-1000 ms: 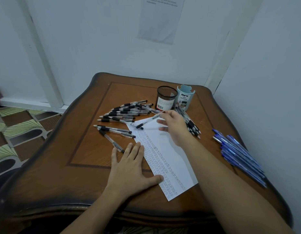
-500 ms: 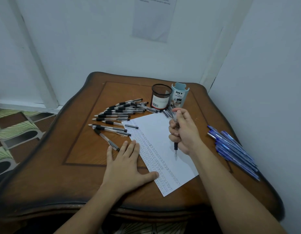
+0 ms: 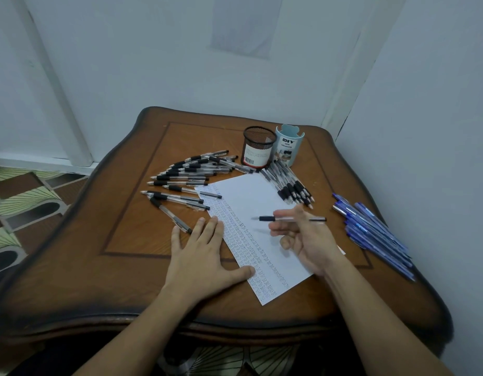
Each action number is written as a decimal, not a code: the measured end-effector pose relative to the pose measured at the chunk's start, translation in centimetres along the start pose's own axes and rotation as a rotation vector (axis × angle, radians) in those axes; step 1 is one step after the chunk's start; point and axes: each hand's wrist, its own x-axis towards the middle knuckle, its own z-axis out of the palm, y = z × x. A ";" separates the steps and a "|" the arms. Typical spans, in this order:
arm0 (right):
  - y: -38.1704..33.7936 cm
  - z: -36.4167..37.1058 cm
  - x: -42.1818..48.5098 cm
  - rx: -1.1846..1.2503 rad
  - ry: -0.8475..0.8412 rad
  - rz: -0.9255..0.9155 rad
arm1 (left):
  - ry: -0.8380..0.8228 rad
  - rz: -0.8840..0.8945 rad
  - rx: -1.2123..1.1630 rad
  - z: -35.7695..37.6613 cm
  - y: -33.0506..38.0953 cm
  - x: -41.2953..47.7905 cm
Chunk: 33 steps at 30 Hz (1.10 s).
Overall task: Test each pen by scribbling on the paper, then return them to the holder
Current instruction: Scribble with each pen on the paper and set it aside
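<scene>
My right hand [image 3: 308,240] holds a black-grip pen [image 3: 289,219] above the paper [image 3: 251,202]. Its long axis runs level, left to right, tip pointing left. My blurred fingers seem to pinch it mid-barrel. My left hand [image 3: 205,256] lies flat, fingers straight, pressing the paper's left edge.

Paper [image 3: 251,213] lies mid-table [image 3: 99,267]; pens [image 3: 191,175] to its left, two holders [image 3: 258,147] behind it, more pens [image 3: 370,229] far right.
</scene>
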 end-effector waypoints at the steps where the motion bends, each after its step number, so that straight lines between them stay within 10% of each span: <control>1: 0.4 0.3 -0.2 -0.047 -0.009 -0.025 | 0.000 0.000 0.001 0.0 0.0 0.0; 13: 2.9 0.7 -1.2 -0.622 0.081 -0.125 | 0.021 0.023 0.010 0.3 -0.2 0.0; 33: 3.5 0.8 -0.9 -0.653 0.049 -0.191 | 0.017 0.042 0.050 0.4 -0.2 0.0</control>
